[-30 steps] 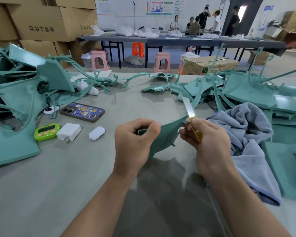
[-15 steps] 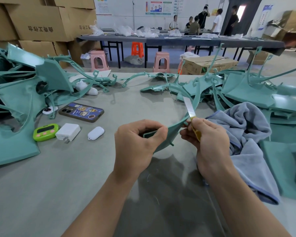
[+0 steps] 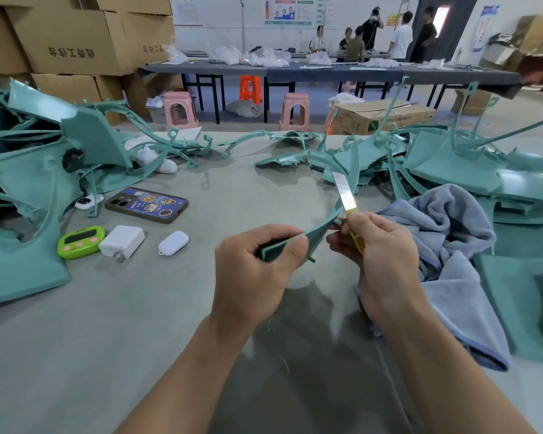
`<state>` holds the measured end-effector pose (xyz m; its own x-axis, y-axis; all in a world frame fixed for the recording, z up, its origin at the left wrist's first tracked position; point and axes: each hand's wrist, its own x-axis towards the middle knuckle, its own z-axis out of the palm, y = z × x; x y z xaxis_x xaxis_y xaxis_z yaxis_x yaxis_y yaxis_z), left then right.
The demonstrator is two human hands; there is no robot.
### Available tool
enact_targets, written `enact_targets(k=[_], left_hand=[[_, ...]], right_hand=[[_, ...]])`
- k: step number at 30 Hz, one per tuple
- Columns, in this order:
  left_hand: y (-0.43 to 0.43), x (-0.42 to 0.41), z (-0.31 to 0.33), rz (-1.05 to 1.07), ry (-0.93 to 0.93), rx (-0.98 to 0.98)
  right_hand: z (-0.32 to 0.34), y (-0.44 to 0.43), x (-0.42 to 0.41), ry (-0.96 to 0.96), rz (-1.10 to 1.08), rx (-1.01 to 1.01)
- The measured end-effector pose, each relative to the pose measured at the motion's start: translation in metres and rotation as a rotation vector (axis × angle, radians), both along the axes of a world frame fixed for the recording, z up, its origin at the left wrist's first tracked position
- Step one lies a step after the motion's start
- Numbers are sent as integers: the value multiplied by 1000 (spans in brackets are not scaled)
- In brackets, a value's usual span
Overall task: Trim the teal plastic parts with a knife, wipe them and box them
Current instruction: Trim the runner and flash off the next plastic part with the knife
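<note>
While the left hand [image 3: 251, 270] pinches a curved teal part [image 3: 308, 236], the right hand [image 3: 380, 255] grips a yellow-handled knife [image 3: 345, 195].

Both bare forearms reach up from the lower edge and angle inward, bringing the hands close together but apart. The left hand [image 3: 251, 277] shows its back, fingers curled round the near end of a teal part [image 3: 315, 234] (thumb pressed against it). The right hand [image 3: 384, 261] grips a knife [image 3: 345, 192] by its handle, blade pointing up and away.
</note>
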<state>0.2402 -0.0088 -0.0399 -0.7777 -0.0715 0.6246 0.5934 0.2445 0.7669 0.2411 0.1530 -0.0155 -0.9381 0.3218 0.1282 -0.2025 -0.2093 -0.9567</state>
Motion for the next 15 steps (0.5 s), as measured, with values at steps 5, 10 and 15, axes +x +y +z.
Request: enact_targets(k=[5,10,15], left_hand=[[0,-1,0,27,8,-12],[3,0,-5,53,105,-148],[4,-4,-13,65,-40,-162]], right_hand=[[0,0,1,-7,7,22],[-1,1,0,-51,-7,7],[-3,2,-2,-81,-200,178]])
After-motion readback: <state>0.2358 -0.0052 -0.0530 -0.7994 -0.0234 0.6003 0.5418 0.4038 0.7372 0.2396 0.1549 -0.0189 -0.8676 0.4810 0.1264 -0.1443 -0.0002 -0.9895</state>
